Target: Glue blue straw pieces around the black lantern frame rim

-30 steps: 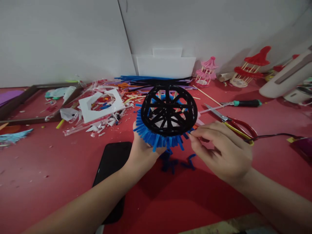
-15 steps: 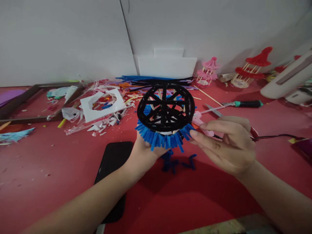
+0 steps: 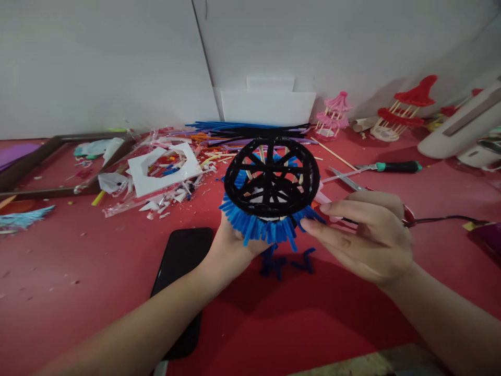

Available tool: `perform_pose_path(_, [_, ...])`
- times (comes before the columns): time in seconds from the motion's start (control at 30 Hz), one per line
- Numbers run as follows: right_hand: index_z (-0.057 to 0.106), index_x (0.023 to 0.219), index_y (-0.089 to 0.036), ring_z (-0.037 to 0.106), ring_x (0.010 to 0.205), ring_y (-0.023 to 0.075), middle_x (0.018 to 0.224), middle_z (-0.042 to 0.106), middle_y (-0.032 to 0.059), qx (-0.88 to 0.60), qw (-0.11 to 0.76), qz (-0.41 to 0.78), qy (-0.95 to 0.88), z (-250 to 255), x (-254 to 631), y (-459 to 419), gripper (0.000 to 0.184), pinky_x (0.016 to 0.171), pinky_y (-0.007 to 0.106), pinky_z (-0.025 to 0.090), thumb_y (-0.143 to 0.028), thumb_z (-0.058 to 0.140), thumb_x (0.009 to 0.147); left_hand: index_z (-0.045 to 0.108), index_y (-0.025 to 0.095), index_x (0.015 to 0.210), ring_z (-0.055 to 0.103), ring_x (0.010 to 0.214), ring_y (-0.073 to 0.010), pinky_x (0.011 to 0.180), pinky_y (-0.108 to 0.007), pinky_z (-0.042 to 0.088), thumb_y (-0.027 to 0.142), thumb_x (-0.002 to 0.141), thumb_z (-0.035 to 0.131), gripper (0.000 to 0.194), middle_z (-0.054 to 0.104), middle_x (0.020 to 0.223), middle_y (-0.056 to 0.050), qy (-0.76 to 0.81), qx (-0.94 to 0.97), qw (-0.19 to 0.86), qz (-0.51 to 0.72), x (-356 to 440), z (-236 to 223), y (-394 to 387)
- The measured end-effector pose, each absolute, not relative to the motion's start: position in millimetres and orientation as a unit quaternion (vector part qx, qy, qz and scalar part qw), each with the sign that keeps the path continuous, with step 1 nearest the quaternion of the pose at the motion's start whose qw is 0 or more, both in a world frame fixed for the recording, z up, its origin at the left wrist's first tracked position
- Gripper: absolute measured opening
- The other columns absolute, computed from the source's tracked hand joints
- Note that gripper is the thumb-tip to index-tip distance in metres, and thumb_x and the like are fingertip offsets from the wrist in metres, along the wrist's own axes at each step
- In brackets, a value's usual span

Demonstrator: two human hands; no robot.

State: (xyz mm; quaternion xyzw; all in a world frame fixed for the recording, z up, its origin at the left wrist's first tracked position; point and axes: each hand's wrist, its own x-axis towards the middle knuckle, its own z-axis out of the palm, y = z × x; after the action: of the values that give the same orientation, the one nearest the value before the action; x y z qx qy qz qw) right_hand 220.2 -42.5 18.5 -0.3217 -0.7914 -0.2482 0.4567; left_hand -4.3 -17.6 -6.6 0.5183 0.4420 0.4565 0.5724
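My left hand (image 3: 230, 245) is closed round the underside of a small craft pavilion, its fingers mostly hidden beneath. On top the pavilion has a black spoked ring (image 3: 270, 168) resting on pale sticks, with a fringe of short blue pipe cleaner pieces (image 3: 260, 228) below it. At the fringe's right edge, my right hand (image 3: 368, 235) pinches one blue piece between thumb and fingertip. Several loose blue pipe cleaner pieces (image 3: 307, 259) lie on the red table under the model. Partly behind the model and right hand is a pink glue gun (image 3: 323, 194).
A black phone (image 3: 186, 266) lies beside my left forearm. Scissors (image 3: 348, 180) and a green-and-black handled tool (image 3: 399, 167) are at right. Farther back stand a pink model (image 3: 334, 115) and a red model (image 3: 405, 112). Scraps and a white cutout card (image 3: 146, 180) cover the left back.
The pavilion has shifted slightly right and down, its ring tipped a little more toward me. My right hand keeps near the fringe's right edge.
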Motion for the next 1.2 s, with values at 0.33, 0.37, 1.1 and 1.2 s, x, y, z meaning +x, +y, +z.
perform_pose_path(0.33, [0.071, 0.099, -0.028, 0.063, 0.082, 0.0179, 0.089, 0.066, 0.0021, -0.335, 0.458, -0.188, -0.802, 23, 224, -45, 0.018, 0.075, 0.037, 0.056, -0.016, 0.079, 0.087, 0.063, 0.023, 0.102, 0.076, 0.101, -0.031, 0.097, -0.051, 0.061, 0.026, 0.065, 0.091, 0.047, 0.079, 0.105, -0.007, 0.454, 0.485, 0.566, 0.489, -1, -6, -14])
perform_pose_path(0.37, [0.069, 0.095, -0.026, 0.061, 0.079, 0.0171, 0.085, 0.065, 0.0016, -0.333, 0.463, -0.159, -0.806, 21, 223, -45, 0.014, 0.075, 0.036, 0.055, -0.016, 0.077, 0.089, 0.065, 0.023, 0.099, 0.076, 0.101, -0.0299, 0.097, -0.049, 0.061, 0.026, 0.064, 0.091, 0.044, 0.079, 0.105, -0.006, 0.454, 0.469, 0.564, 0.506, 1, -4, -13])
perform_pose_path(1.1, [0.074, 0.099, -0.017, 0.07, 0.086, 0.0183, 0.094, 0.073, 0.0066, -0.356, 0.224, 0.043, -0.906, -19, 209, -32, 0.021, 0.079, 0.033, 0.06, -0.017, 0.053, 0.104, 0.068, 0.023, 0.11, 0.078, 0.105, -0.0303, 0.098, -0.048, 0.064, 0.024, 0.069, 0.092, 0.048, 0.082, 0.109, -0.007, 0.444, 0.437, 0.565, 0.541, -1, -9, -11])
perform_pose_path(1.2, [0.074, 0.101, -0.017, 0.072, 0.088, 0.0193, 0.095, 0.074, 0.0069, -0.361, 0.201, 0.049, -0.909, -18, 212, -33, 0.023, 0.081, 0.034, 0.062, -0.008, 0.053, 0.099, 0.067, 0.023, 0.111, 0.078, 0.107, -0.0327, 0.099, -0.053, 0.064, 0.025, 0.067, 0.093, 0.052, 0.082, 0.109, -0.008, 0.445, 0.421, 0.58, 0.538, -1, -8, -11])
